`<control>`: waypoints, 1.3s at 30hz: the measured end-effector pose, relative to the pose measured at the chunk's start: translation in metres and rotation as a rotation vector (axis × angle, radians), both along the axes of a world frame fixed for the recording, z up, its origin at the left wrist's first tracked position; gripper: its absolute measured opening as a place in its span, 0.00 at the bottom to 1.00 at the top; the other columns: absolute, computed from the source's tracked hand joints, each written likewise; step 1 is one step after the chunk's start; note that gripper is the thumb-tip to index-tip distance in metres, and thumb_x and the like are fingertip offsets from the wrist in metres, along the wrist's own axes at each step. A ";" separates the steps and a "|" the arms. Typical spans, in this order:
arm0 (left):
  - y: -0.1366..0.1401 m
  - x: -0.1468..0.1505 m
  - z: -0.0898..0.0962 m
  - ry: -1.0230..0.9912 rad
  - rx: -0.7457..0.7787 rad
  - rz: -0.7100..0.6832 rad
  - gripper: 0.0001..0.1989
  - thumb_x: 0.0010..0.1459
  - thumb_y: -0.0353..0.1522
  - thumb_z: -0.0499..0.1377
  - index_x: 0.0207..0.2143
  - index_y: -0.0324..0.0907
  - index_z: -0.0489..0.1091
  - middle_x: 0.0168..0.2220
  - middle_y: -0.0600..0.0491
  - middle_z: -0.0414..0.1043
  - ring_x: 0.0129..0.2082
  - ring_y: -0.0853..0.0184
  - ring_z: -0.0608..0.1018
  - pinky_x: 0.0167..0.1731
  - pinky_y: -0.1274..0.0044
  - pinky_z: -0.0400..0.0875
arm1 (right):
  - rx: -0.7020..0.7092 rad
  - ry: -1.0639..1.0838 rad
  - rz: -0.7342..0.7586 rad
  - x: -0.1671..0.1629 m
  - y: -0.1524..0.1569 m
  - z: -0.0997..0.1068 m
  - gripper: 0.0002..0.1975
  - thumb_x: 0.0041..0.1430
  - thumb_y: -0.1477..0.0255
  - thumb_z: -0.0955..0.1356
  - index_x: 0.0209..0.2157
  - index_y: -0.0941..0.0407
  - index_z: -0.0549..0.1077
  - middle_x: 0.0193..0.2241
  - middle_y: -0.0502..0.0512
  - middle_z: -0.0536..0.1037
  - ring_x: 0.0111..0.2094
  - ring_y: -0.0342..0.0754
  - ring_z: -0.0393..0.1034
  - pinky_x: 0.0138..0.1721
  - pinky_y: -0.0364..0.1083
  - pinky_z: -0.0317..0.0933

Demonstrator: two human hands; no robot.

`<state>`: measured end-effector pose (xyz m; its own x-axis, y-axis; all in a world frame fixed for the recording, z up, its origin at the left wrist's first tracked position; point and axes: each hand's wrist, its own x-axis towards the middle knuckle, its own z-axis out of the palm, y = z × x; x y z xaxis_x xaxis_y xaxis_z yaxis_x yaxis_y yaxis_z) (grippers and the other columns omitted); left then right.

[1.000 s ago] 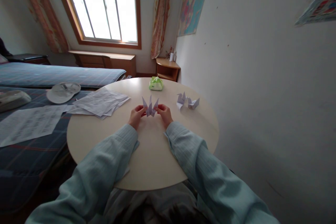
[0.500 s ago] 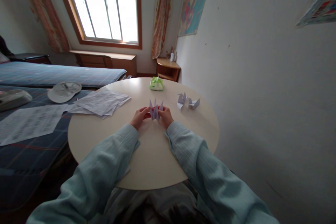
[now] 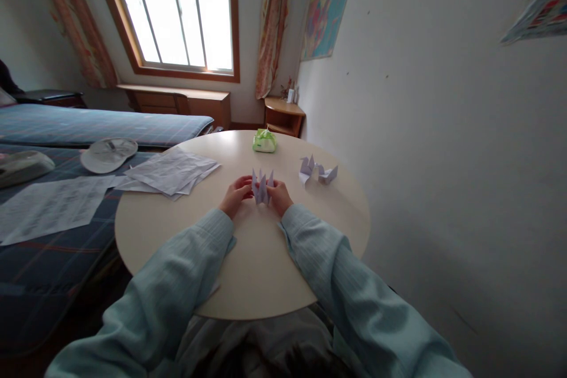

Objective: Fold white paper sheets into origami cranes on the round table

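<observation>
A folded white paper piece (image 3: 262, 190) with several upright points stands over the table between my two hands. My right hand (image 3: 280, 196) pinches its right side between thumb and fingers. On the other side, my left hand (image 3: 237, 195) is curled, thumb and fingertips at the paper's left edge; some fingers pass behind it. Off to the right rest two folded paper figures, one with tall points (image 3: 306, 169) and a lower one (image 3: 328, 175), close beside each other.
The round cream table (image 3: 257, 283) holds a green tissue pack (image 3: 264, 141) at the back. A stack of paper sheets (image 3: 170, 171) overlaps its left edge. Beside it is a bed (image 3: 48, 274) with a white cap (image 3: 108, 156) and a printed sheet (image 3: 48, 207). A wall (image 3: 425, 159) stands at right.
The folded paper has turned slightly, and its points stand closer together. My left fingers have loosened and drawn back a little to the left. The other paper figures have stayed put.
</observation>
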<state>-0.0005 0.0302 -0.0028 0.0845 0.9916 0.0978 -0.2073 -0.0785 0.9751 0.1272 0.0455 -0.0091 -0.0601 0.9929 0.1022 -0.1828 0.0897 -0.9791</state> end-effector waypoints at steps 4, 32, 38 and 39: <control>-0.001 0.000 0.001 -0.014 0.006 -0.021 0.18 0.37 0.33 0.59 0.36 0.39 0.68 0.33 0.51 0.73 0.25 0.72 0.73 0.25 0.80 0.65 | 0.012 -0.025 0.019 0.000 0.001 -0.001 0.14 0.34 0.66 0.71 0.23 0.62 0.72 0.17 0.51 0.73 0.20 0.41 0.66 0.23 0.41 0.58; 0.002 -0.002 -0.003 -0.021 0.023 0.028 0.12 0.34 0.27 0.58 0.28 0.40 0.68 0.27 0.57 0.70 0.23 0.75 0.69 0.23 0.82 0.60 | 0.009 -0.073 0.051 0.001 0.004 -0.005 0.15 0.34 0.67 0.71 0.25 0.62 0.73 0.19 0.51 0.73 0.22 0.42 0.66 0.26 0.41 0.60; 0.002 -0.002 -0.002 -0.024 0.008 0.029 0.12 0.36 0.31 0.61 0.28 0.40 0.67 0.25 0.58 0.69 0.22 0.75 0.69 0.22 0.83 0.58 | 0.021 -0.085 0.050 0.001 0.005 -0.005 0.14 0.34 0.67 0.70 0.25 0.62 0.73 0.18 0.51 0.72 0.21 0.41 0.65 0.25 0.41 0.59; 0.001 -0.001 -0.001 -0.022 0.004 0.025 0.12 0.36 0.32 0.61 0.28 0.40 0.68 0.25 0.57 0.69 0.22 0.76 0.69 0.22 0.83 0.58 | 0.020 -0.085 0.051 0.001 0.005 -0.005 0.14 0.35 0.67 0.70 0.25 0.62 0.73 0.18 0.50 0.72 0.21 0.41 0.65 0.25 0.41 0.59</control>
<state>-0.0019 0.0314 -0.0037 0.0573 0.9930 0.1032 -0.2266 -0.0877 0.9700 0.1283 0.0501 -0.0139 -0.1195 0.9862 0.1143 -0.1040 0.1020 -0.9893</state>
